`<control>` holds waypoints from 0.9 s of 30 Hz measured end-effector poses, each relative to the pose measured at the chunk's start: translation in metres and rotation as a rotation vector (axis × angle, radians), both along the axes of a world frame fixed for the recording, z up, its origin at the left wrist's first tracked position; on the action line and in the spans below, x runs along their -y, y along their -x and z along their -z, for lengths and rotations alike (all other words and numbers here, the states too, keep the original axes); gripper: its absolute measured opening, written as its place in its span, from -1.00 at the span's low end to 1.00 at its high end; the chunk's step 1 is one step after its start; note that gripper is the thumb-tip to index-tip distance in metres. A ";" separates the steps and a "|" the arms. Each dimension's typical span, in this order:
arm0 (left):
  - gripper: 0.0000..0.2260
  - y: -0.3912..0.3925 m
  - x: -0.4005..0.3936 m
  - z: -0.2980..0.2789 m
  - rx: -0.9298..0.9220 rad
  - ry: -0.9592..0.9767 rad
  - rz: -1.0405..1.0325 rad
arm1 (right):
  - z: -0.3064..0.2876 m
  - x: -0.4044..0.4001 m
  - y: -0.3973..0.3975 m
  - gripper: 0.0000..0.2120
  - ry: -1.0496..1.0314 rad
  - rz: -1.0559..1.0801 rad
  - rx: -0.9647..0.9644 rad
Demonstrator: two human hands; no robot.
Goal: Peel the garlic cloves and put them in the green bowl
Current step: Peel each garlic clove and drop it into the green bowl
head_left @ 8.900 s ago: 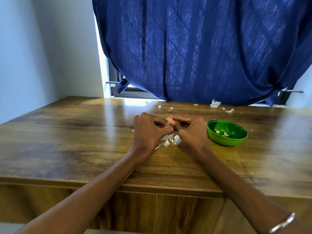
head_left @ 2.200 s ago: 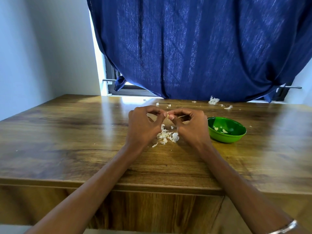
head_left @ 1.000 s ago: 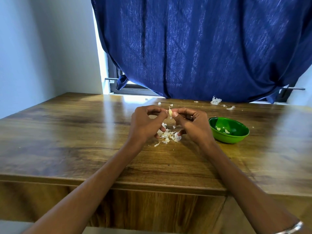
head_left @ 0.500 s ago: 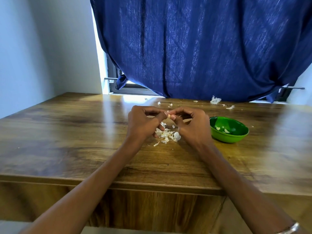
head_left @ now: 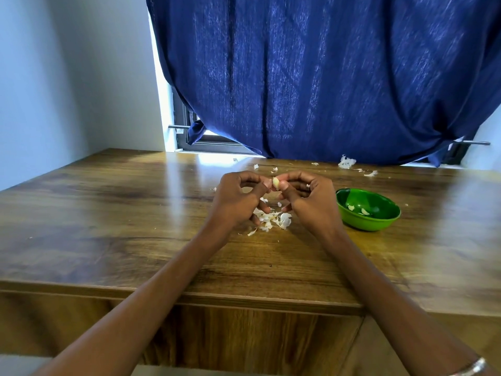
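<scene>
Mid-peel: one garlic clove [head_left: 275, 183] pinched between both hands above the wooden table [head_left: 108, 213]

Left hand [head_left: 238, 198] and right hand [head_left: 309, 200] each pinch it with curled fingertips; it looks nearly bare. Two pale pieces, likely peeled cloves, lie in the one green bowl [head_left: 368, 222] just right of the hands. One heap of skins [head_left: 272, 219] below them; any unpeeled cloves left cannot be told

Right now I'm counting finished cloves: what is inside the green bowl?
Two pale pieces lie inside the green bowl, apparently garlic cloves. Its near rim hides part of the bottom, so more could be there.
</scene>
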State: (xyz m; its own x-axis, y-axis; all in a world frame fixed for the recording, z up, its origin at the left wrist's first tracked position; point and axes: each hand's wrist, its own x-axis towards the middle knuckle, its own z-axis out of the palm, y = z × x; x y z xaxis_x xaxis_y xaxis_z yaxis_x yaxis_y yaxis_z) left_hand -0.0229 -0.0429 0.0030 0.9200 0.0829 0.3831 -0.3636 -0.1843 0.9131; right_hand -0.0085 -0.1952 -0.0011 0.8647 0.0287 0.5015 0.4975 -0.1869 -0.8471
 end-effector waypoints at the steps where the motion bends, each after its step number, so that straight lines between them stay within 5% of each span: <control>1: -0.91 0.000 0.000 0.000 0.000 -0.007 -0.004 | -0.001 0.000 0.000 -0.88 -0.015 -0.001 -0.008; 15: -0.89 -0.005 -0.002 0.011 0.452 -0.449 -0.283 | -0.006 0.002 0.005 -0.84 -0.136 -0.066 -0.199; 27: -0.92 -0.001 -0.001 0.010 0.533 -0.448 -0.333 | -0.009 -0.001 0.009 -0.87 -0.079 -0.090 -0.195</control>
